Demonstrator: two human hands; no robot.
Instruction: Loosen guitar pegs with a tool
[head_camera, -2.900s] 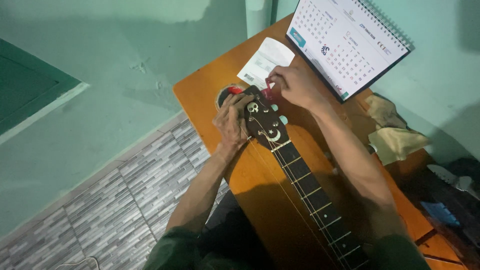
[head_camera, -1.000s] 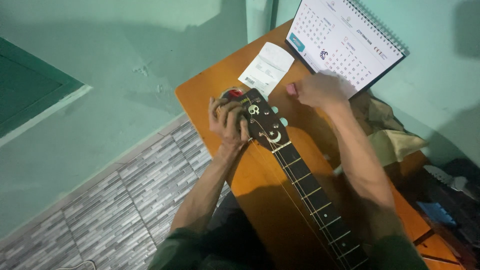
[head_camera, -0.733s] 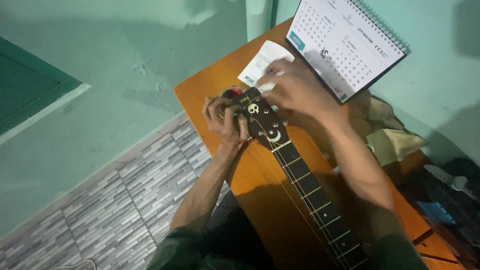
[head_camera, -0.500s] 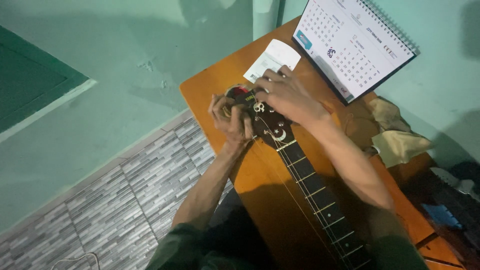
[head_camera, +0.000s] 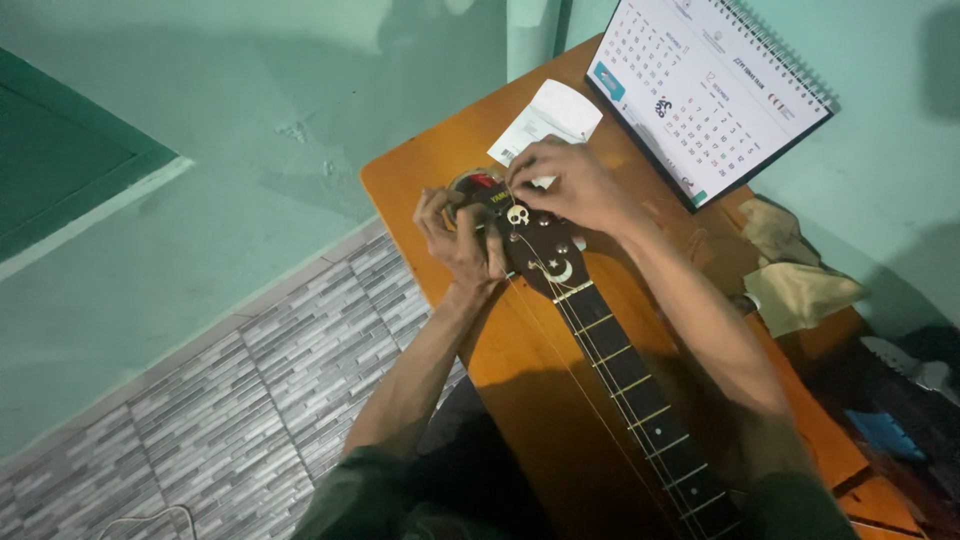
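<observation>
Head view, counts: one guitar headstock (head_camera: 530, 235), one neck (head_camera: 640, 395), one wooden table (head_camera: 440, 170), two hands.
Guitar position: neck lies across the table, headstock toward the far corner; dark face with white skull, star and crescent decals.
Left hand (head_camera: 462, 235): fingers curled closed around the left edge of the headstock, at the tuners.
Right hand (head_camera: 572, 183): fingertips pinched together at the headstock top; whether they grip a string or a peg cannot be made out.
String (head_camera: 560, 345): one loose strand runs off beside the fretboard.
Paper packet (head_camera: 548, 118): one, white, rectangular, flat beyond the right hand, partly covered by it.
Desk calendar (head_camera: 705, 90): one, spiral-bound, white grid page, propped at the wall.
Cloth (head_camera: 795, 285): tan, crumpled, at the right table edge.
Hidden: guitar body cut off below; items at far right dark, unidentifiable.
</observation>
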